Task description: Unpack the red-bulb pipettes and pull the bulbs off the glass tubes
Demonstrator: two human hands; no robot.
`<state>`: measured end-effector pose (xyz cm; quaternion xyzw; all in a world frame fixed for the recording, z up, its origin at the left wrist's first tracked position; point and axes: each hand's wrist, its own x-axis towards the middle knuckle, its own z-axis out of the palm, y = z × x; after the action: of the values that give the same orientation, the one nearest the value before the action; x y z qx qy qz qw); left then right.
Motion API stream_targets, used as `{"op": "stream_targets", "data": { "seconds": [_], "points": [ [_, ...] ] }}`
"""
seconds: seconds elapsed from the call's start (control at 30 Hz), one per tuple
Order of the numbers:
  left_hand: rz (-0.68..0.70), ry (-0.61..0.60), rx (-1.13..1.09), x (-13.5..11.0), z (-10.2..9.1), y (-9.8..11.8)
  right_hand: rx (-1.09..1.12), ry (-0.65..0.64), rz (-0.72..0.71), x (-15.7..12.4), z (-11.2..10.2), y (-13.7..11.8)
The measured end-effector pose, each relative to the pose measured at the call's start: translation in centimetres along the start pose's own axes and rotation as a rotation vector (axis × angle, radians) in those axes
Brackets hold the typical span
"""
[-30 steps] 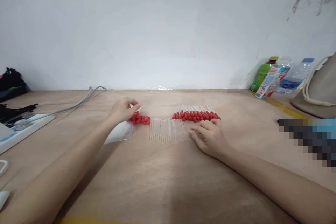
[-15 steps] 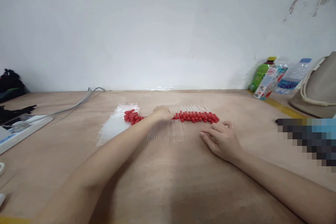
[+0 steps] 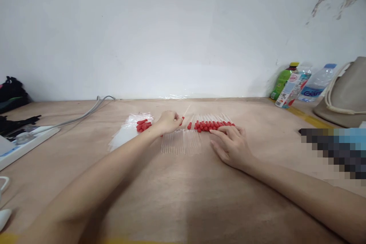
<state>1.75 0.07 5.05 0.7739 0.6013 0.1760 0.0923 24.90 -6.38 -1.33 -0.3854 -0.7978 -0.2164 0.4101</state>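
My left hand (image 3: 168,122) pinches a glass dropper (image 3: 187,111) by its red rubber bulb, with the thin tube pointing up and away. To its right lies a row of assembled droppers (image 3: 208,126), bulbs toward me and tips toward the wall. My right hand (image 3: 233,145) rests beside that row's right end, fingers loosely extended and apart, fingertips at the nearest bulbs. Several bare glass tubes (image 3: 180,143) lie side by side in front of my left hand. Left of it sits a small heap of loose red bulbs (image 3: 143,126), partly hidden by my forearm.
Clear plastic bags (image 3: 121,134) lie under and beside the loose bulbs. A white power strip (image 3: 42,137) with a grey cable is at the left. Drink bottles (image 3: 286,84), a beige bag (image 3: 347,87) and a pixelated dark object (image 3: 331,152) are at the right.
My left hand has shifted slightly left and lifted a dropper away from the row. My right hand has moved left and forward to the row's right end.
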Motion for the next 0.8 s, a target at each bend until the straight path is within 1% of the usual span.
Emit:
{"op": "stream_targets", "data": {
  "seconds": [0.07,0.13,0.2,0.3,0.37,0.47,0.57,0.7,0.8],
  "points": [
    [0.124,0.104,0.045,-1.5,0.3,-0.6,0.002,0.038,-0.016,1.2,0.7,-0.8],
    [0.337,0.233,0.152,-3.0,0.9,-1.4,0.011,0.051,-0.059,2.4,1.5,-1.7],
    [0.467,0.312,0.241,-4.3,1.7,-2.3,0.023,0.042,-0.128,3.3,2.4,-2.4],
    [0.567,0.408,0.273,-5.6,2.5,-3.5,0.058,0.014,-0.198,3.5,3.7,-3.1],
    [0.618,0.459,0.249,-6.2,2.9,-3.9,0.094,0.019,-0.179,3.1,4.4,-3.1],
    [0.645,0.476,0.195,-6.6,3.2,-3.9,0.154,0.043,-0.117,2.5,4.7,-2.7],
    [0.625,0.443,0.155,-6.7,3.3,-3.4,0.219,0.047,-0.107,2.3,4.6,-2.4],
    [0.669,0.374,0.103,-6.7,3.7,-2.8,0.288,0.007,-0.132,2.3,4.2,-2.7],
    [0.676,0.371,0.069,-6.7,3.9,-2.7,0.322,-0.026,-0.128,2.4,4.2,-2.9]
  ]
}}
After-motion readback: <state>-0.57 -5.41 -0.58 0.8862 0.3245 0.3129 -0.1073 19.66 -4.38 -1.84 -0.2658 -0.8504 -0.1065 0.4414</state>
